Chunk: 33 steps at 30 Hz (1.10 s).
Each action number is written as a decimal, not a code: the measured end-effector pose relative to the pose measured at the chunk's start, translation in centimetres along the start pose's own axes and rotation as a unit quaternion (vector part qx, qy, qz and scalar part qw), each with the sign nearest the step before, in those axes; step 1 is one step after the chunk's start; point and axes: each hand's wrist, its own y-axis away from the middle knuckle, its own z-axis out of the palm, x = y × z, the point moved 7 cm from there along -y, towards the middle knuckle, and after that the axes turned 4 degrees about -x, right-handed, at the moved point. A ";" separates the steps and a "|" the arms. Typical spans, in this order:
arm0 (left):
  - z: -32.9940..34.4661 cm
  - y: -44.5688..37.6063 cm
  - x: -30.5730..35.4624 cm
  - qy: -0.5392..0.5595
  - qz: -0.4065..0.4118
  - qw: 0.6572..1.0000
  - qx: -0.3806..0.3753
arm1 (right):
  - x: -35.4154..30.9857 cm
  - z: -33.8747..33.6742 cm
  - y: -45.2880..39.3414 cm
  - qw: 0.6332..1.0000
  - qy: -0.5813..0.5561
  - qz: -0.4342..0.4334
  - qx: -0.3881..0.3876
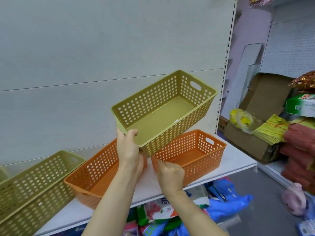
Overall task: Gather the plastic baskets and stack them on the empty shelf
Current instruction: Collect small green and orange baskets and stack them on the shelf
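A green perforated basket was held in the air at the centre of the frame, tilted, its near corner gripped by the left hand, the thumb hooked over the rim and the fingers beneath. The grip of the right hand was narrow, its fingers curled and pinched on the near rim of an orange basket that stood on the white shelf at centre right, directly below the lifted one. A second orange basket stood on the shelf at lower centre, partly hidden by the left forearm. Green baskets nested together were seen at the lower left of the frame, also on the shelf. Cardboard boxes and packaged goods were piled at the right edge, and colourful packets lay under the shelf at the bottom.
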 end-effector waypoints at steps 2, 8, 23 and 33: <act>-1.0 -0.6 0.1 -0.009 -0.012 1.000 -0.015 | -1.5 1.3 -0.6 0.999 0.004 0.033 -0.037; -1.8 -2.6 -0.7 -0.036 -0.069 0.996 -0.042 | -1.2 -1.1 0.2 0.996 -0.069 0.035 0.052; 2.2 -3.1 -6.9 -0.114 -0.109 0.986 -0.059 | 21.2 -5.7 -4.9 0.832 -0.435 0.341 0.042; -1.0 0.0 -11.0 -0.380 -0.032 0.909 -0.170 | 24.0 -3.8 -2.5 0.806 -0.469 0.359 0.029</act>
